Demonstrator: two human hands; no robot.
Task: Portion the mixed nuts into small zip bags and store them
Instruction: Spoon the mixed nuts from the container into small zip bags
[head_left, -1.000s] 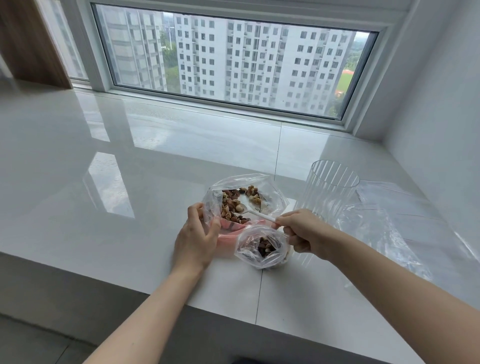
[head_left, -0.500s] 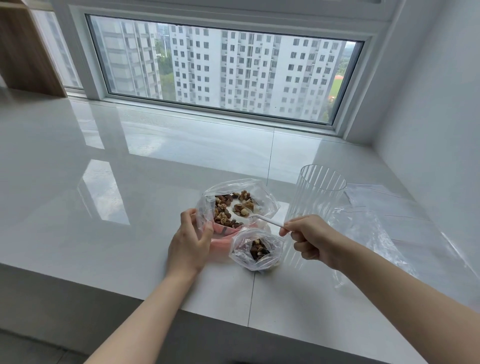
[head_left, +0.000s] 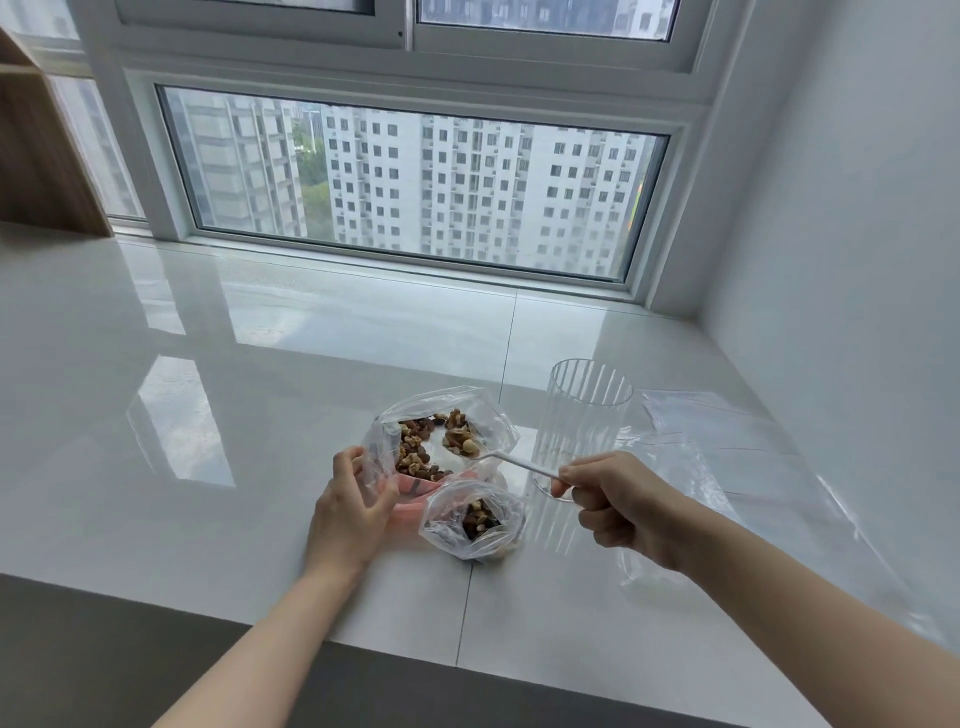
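Countertop (head_left: 208, 415); hands on bag (head_left: 374, 457), spoon (head_left: 519, 462)

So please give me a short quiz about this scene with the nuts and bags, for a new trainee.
1. True or false: the right hand holds the white spoon.
2. Which item does the left hand grip?
A. the ribbed clear cup
B. the edge of the large bag of mixed nuts
C. the small zip bag
3. Fill in: the spoon's bowl end is over the ____ bag.

Key: 1 true; 2 B; 3 large.
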